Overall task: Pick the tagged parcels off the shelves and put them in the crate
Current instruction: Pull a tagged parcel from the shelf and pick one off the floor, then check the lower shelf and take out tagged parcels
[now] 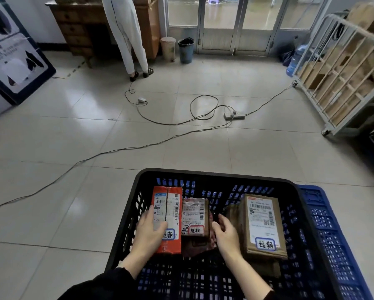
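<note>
A black plastic crate point(214, 176) sits on the floor in front of me, on a blue crate point(320, 213). Inside lie three tagged parcels: an orange-red parcel point(170, 204) at the left, a small brown parcel point(195, 215) in the middle, and a larger brown box point(261, 221) at the right. My left hand point(150, 230) lies on the orange-red parcel with its fingers curled over the label. My right hand point(225, 232) reaches down between the small parcel and the larger box, fingers bent, touching the small parcel's right side.
Power cables and a power strip point(234, 115) run across the tiled floor. A person point(125, 35) stands at a wooden desk point(77, 29) at the back. A white metal cage trolley point(342, 79) with cardboard boxes stands at the right. Two bins point(186, 50) stand by the glass doors.
</note>
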{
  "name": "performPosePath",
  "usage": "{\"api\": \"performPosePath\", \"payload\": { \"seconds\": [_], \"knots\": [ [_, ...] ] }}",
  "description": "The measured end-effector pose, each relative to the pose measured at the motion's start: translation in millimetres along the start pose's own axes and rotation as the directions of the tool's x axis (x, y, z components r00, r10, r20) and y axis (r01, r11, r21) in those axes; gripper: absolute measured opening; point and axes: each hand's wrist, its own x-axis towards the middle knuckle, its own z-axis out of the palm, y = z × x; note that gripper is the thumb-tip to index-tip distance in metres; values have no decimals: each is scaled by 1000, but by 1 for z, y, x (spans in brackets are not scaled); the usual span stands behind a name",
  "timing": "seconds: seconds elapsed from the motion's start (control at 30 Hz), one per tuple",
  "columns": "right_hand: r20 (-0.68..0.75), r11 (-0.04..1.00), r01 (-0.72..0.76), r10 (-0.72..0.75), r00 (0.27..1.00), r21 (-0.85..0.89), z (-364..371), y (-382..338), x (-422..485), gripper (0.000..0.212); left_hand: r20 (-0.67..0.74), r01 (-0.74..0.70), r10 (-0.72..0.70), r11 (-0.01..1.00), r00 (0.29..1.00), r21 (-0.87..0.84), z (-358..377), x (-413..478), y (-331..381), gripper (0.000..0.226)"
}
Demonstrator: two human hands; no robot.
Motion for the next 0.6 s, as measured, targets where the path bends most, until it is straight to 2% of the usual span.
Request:
{"api": "performPosePath", "payload": {
  "seconds": [0.1,0.4,0.6],
  "knots": [
    [-4,994,77,-77,997,-82,-15,-14,-25,48,49,-73,69,994,996,86,-9,-19,21,59],
    [-42,926,260,-282,958,-273,-57,-62,-119,57,158,-310,280,926,947,217,-43,-74,74,69],
    [-170,874,316,-397,902,-369,-90,-78,-203,59,220,-518,475,825,852,226,-58,-119,107,67]
  ]
}}
